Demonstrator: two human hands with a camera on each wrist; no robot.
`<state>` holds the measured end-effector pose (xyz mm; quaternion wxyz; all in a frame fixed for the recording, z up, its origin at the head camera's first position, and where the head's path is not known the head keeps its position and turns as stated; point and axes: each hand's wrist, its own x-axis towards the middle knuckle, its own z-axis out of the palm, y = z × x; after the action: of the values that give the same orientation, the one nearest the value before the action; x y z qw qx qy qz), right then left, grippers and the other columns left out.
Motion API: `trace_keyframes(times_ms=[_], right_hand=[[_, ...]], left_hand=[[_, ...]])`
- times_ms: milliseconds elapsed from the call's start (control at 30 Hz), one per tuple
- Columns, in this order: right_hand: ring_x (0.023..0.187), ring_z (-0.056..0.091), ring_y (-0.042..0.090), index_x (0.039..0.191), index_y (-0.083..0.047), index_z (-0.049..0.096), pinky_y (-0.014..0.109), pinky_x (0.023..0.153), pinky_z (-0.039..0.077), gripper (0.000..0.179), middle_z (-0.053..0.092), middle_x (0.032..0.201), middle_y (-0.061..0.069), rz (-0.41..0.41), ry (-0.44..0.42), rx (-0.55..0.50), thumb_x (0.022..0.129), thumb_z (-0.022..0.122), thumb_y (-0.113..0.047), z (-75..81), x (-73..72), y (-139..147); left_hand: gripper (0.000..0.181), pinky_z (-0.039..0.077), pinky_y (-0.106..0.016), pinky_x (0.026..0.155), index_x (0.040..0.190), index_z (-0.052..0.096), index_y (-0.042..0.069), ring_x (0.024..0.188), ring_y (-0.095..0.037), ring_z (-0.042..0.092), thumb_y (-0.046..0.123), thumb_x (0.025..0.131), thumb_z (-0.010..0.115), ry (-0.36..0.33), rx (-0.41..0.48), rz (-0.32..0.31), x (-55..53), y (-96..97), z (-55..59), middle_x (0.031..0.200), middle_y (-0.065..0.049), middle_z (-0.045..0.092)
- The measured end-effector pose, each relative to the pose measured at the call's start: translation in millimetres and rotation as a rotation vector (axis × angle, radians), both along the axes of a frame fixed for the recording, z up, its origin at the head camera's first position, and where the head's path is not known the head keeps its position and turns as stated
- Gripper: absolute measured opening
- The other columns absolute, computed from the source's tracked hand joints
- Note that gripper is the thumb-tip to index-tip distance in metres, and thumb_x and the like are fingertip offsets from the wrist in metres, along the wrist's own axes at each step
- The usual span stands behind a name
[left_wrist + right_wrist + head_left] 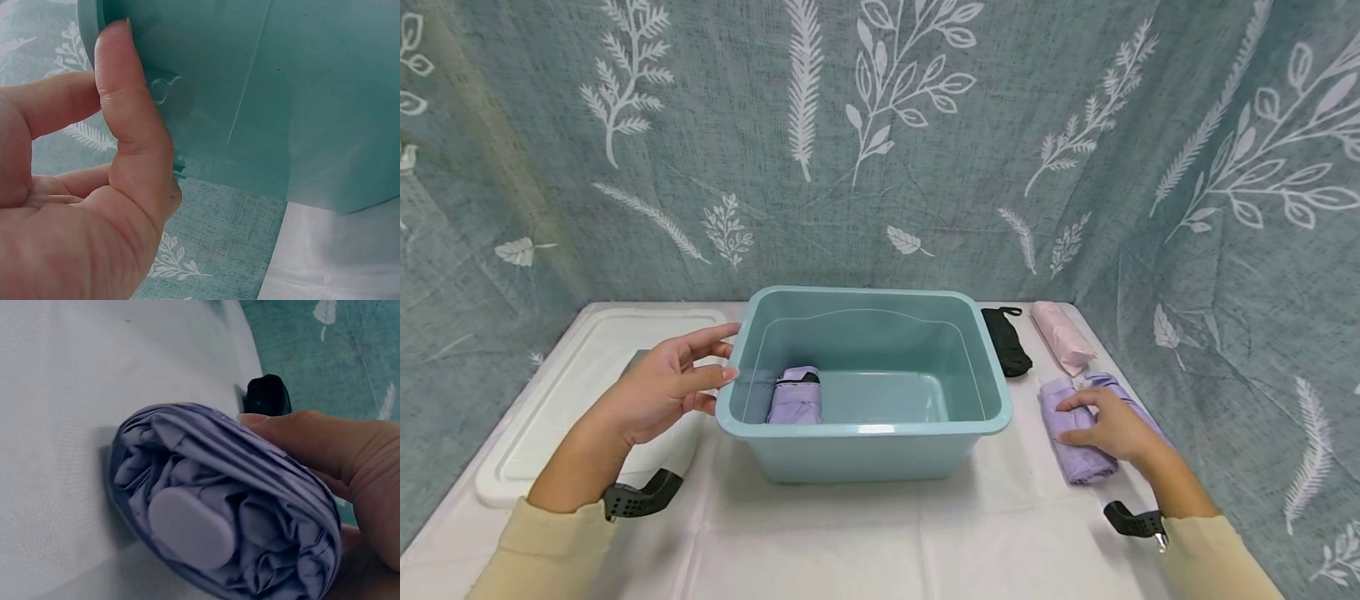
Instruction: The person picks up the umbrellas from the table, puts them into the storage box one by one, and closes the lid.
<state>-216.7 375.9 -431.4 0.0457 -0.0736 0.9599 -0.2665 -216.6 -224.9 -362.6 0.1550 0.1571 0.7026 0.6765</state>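
A teal plastic tub (880, 454) stands in the middle of the table. Inside it, at the left end, lies a purple folded umbrella (796, 400) with a dark band. My left hand (673, 379) touches the tub's left rim, fingers spread loosely; in the left wrist view the thumb (128, 94) lies against the tub's outer wall (250, 94). To the right of the tub, my right hand (1105, 425) grips a second purple folded umbrella (1071, 433), thumb on one side and fingers on the other. Its lavender oval handle end (190, 528) shows in the right wrist view.
A white lid (602, 333) lies at the left, partly behind my left forearm, with a grey item (636, 358) on it. Right of the tub are a black folded umbrella (1007, 342), a pink one (1063, 335) and another purple bundle (1108, 383). A patterned curtain (880, 225) hangs behind.
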Motion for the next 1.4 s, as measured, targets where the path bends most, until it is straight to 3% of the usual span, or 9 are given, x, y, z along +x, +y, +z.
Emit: trace_keyframes(times_ms=[167,400,600,767,967,1067,1233,1300,1400], right_hand=[[0.134,0.041,0.055,0.119,-0.003,0.073,0.070,0.107,0.038,0.050,0.045,0.146,0.033,-0.011,0.046,-0.003,0.079,0.089,-0.029,-0.8,-1.0,-0.5],[0.117,0.056,0.048,0.123,-0.002,0.071,0.048,0.091,0.051,0.052,0.039,0.153,0.031,-0.065,0.049,-0.091,0.082,0.088,-0.029,0.1,-3.6,-3.1],[0.130,0.050,0.054,0.131,-0.002,0.067,0.049,0.098,0.052,0.057,0.037,0.157,0.029,-0.116,-0.022,-0.218,0.084,0.086,-0.029,6.4,-3.4,-5.7],[0.119,0.057,0.041,0.134,-0.002,0.065,0.031,0.083,0.057,0.058,0.038,0.157,0.026,-0.152,-0.076,-0.384,0.085,0.085,-0.024,13.1,-3.0,-9.3],[0.087,0.067,0.020,0.122,-0.016,0.073,0.035,0.072,0.063,0.032,0.038,0.148,0.019,-0.177,-0.166,-0.674,0.090,0.080,-0.014,21.3,-1.4,-14.4],[0.086,0.069,0.018,0.114,-0.025,0.077,0.035,0.072,0.064,0.026,0.035,0.152,0.015,-0.195,-0.198,-0.757,0.092,0.078,-0.013,26.9,-1.0,-17.1],[0.092,0.068,0.011,0.113,-0.028,0.079,0.030,0.074,0.063,0.026,0.018,0.167,0.014,-0.198,-0.213,-0.832,0.093,0.076,-0.012,35.7,-1.9,-21.9],[0.093,0.068,0.011,0.113,-0.028,0.079,0.030,0.074,0.063,0.027,0.032,0.160,0.014,-0.178,-0.215,-0.866,0.094,0.074,-0.010,39.6,-1.9,-23.7],[0.090,0.070,0.013,0.115,-0.028,0.078,0.031,0.072,0.064,0.030,0.055,0.132,0.008,-0.131,-0.219,-0.928,0.096,0.070,-0.005,46.4,-1.8,-26.2]], left_hand=[[0.074,0.063,-0.032,0.068,0.162,0.019,-0.001,0.089,-0.013,0.071,0.002,0.101,0.060,-0.005,-0.005,0.004,-0.3,0.4,2.3,0.124,-0.010,0.048],[0.074,0.063,-0.031,0.067,0.162,0.019,-0.002,0.088,-0.012,0.071,0.002,0.100,0.060,-0.006,0.009,0.000,-0.3,0.0,2.8,0.124,-0.010,0.049],[0.074,0.062,-0.030,0.067,0.162,0.019,-0.001,0.088,-0.012,0.071,0.002,0.101,0.060,-0.004,0.004,0.001,-0.9,-0.7,4.0,0.124,-0.009,0.050],[0.074,0.062,-0.031,0.067,0.162,0.019,-0.001,0.088,-0.013,0.072,0.002,0.101,0.060,-0.004,-0.001,0.006,-0.9,-1.2,4.5,0.124,-0.009,0.050],[0.074,0.063,-0.032,0.068,0.162,0.020,0.000,0.088,-0.013,0.072,0.002,0.100,0.060,-0.010,0.007,0.005,-1.2,-1.1,3.5,0.124,-0.009,0.050],[0.074,0.063,-0.031,0.068,0.162,0.020,0.000,0.089,-0.013,0.072,0.002,0.101,0.060,-0.017,0.007,0.007,-1.1,-0.8,2.9,0.125,-0.009,0.049],[0.075,0.062,-0.031,0.068,0.163,0.020,0.000,0.088,-0.012,0.072,0.002,0.100,0.061,-0.025,0.005,0.013,0.3,-0.1,2.9,0.125,-0.009,0.049],[0.075,0.062,-0.031,0.068,0.163,0.019,0.000,0.087,-0.012,0.072,0.003,0.100,0.061,-0.028,0.005,0.014,0.5,0.0,2.9,0.125,-0.009,0.049],[0.075,0.062,-0.031,0.068,0.163,0.019,0.000,0.087,-0.013,0.072,0.003,0.100,0.061,-0.029,0.005,0.016,0.4,0.0,2.5,0.125,-0.008,0.049]])
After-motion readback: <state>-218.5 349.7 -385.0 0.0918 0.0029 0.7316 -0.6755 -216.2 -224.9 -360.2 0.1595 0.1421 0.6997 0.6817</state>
